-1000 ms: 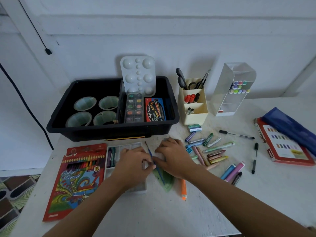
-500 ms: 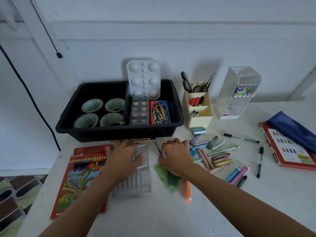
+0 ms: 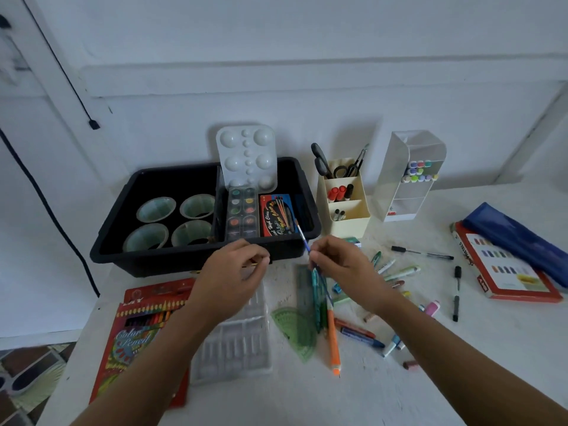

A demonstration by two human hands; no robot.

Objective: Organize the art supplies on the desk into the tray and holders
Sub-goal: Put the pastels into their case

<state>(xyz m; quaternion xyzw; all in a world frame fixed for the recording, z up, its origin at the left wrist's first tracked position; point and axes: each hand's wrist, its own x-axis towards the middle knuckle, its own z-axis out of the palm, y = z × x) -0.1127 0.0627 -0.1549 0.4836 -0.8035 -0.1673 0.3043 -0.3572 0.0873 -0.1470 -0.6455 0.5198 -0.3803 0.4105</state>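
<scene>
My right hand [image 3: 341, 265] pinches a thin blue paintbrush [image 3: 302, 236], lifted off the desk with its tip pointing up toward the black tray [image 3: 196, 259]. My left hand [image 3: 233, 275] hovers with loosely curled fingers above a clear plastic insert [image 3: 236, 348]; whether it holds anything is unclear. The tray holds several green cups [image 3: 156, 209], a watercolour set [image 3: 242, 213], a red-blue brush box [image 3: 278, 215] and a white palette [image 3: 246, 156]. A cream holder [image 3: 347, 204] and a clear marker holder [image 3: 408, 179] stand to the right.
Loose pens, crayons and markers [image 3: 396, 275] lie scattered right of my hands. A green protractor [image 3: 296, 330], ruler and orange highlighter [image 3: 333, 342] lie in front. A coloured pencil box [image 3: 138, 336] sits left, a pastel box [image 3: 504, 269] under a blue pouch far right.
My right hand lifted off the desk with the blue paintbrush. My left hand let go of the clear insert and rose toward the tray's front edge.
</scene>
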